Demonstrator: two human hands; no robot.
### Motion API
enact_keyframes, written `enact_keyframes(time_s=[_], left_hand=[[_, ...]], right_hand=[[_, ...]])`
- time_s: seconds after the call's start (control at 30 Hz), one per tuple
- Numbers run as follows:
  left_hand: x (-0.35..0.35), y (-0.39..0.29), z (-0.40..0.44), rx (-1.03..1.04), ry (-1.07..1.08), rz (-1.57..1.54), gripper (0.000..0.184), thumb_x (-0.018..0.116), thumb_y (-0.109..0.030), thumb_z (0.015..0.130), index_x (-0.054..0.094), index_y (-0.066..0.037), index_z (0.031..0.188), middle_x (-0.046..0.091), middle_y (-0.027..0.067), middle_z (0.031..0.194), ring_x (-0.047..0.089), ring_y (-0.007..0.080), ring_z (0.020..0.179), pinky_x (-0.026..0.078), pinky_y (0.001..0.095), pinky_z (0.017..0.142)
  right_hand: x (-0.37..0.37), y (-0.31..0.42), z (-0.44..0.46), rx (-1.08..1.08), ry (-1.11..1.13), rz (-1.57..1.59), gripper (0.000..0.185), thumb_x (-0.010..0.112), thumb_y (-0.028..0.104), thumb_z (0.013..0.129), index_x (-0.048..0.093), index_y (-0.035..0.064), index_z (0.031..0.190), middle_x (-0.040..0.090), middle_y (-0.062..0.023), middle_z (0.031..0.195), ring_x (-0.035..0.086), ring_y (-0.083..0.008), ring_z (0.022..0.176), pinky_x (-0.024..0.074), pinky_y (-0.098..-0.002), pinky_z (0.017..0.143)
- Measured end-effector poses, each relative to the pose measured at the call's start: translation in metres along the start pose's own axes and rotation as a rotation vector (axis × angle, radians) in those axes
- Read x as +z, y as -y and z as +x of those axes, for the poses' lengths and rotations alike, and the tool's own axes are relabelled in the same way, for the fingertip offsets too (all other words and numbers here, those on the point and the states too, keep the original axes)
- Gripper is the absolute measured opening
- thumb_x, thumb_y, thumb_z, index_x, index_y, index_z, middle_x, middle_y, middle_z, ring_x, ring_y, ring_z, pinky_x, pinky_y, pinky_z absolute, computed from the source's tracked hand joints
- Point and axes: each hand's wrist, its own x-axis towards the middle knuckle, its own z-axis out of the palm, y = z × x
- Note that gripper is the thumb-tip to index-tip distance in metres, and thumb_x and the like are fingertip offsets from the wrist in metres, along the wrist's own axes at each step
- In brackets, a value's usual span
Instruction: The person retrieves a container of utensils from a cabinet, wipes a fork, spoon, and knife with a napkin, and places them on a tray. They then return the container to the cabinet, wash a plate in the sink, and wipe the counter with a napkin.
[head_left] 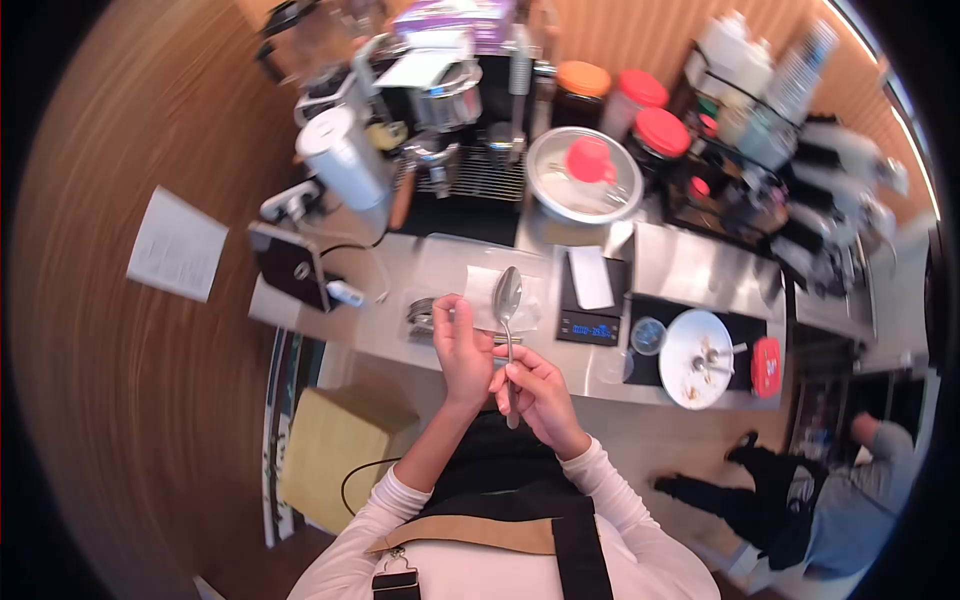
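Note:
A metal spoon (508, 297) points bowl-up and away from me, above the counter's front edge. My right hand (537, 392) pinches its handle between thumb and fingers. Beside the spoon, my left hand (464, 358) is raised with its fingers apart, and its lower part is close to the handle. Behind the hands lies a white paper or napkin (482, 289) on a clear tray (440, 258). More metal cutlery (420, 312) shows just left of my left hand.
An espresso machine (487, 178), a steel bowl (548, 206) and red-lidded jars (662, 132) stand behind. To the right are a scale (588, 328), a white plate (695, 335) and a red container (766, 367). Another person (850, 505) is at the lower right.

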Motion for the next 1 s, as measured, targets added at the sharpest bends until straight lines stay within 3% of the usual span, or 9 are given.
enact_keyframes(time_s=[0.07,0.4,0.63,0.83,1.0], left_hand=[[-0.017,-0.018,-0.007,0.074,-0.046,-0.072,0.014,0.041,-0.019,0.096,0.041,-0.007,0.101,0.053,0.0086,0.103,0.053,0.0175,0.099,0.045,0.0352,0.088],[-0.120,-0.094,-0.085,0.487,-0.471,-0.069,0.015,0.046,-0.022,0.095,0.043,-0.008,0.100,0.052,0.0069,0.099,0.053,0.0154,0.096,0.047,0.0320,0.081],[-0.131,-0.125,-0.171,0.574,-0.601,0.043,0.018,0.044,-0.026,0.095,0.042,-0.009,0.103,0.053,0.0079,0.105,0.053,0.0183,0.098,0.044,0.0328,0.083],[-0.145,-0.160,-0.229,0.547,-0.425,-0.209,0.039,0.032,-0.027,0.097,0.039,-0.004,0.126,0.050,0.0104,0.121,0.047,0.0221,0.114,0.037,0.0343,0.095],[-0.176,-0.186,-0.255,0.485,-0.588,-0.144,0.038,0.037,-0.014,0.094,0.036,-0.002,0.130,0.047,0.0148,0.125,0.045,0.0212,0.117,0.033,0.0364,0.101]], right_hand=[[0.014,-0.012,0.007,0.071,0.077,-0.037,0.028,0.044,0.011,0.092,0.046,-0.0019,0.116,0.060,-0.0107,0.081,0.057,-0.0125,0.060,0.0472,-0.0226,0.056],[0.080,-0.089,-0.025,0.428,0.392,-0.113,0.029,0.044,0.011,0.092,0.046,-0.0026,0.117,0.060,-0.0123,0.082,0.060,-0.0155,0.063,0.0494,-0.0248,0.058],[0.107,-0.144,-0.060,0.571,0.455,-0.126,0.028,0.044,0.009,0.091,0.046,-0.0029,0.116,0.060,-0.0125,0.080,0.059,-0.0166,0.060,0.0501,-0.0261,0.058],[0.119,-0.178,-0.072,0.675,0.593,-0.207,0.030,0.042,0.009,0.092,0.045,-0.0019,0.120,0.061,-0.0132,0.084,0.062,-0.0180,0.067,0.0509,-0.0265,0.063],[0.136,-0.193,-0.064,0.761,0.722,-0.353,0.029,0.042,0.008,0.092,0.046,-0.0019,0.119,0.061,-0.0126,0.084,0.062,-0.0181,0.068,0.0513,-0.0270,0.064]])
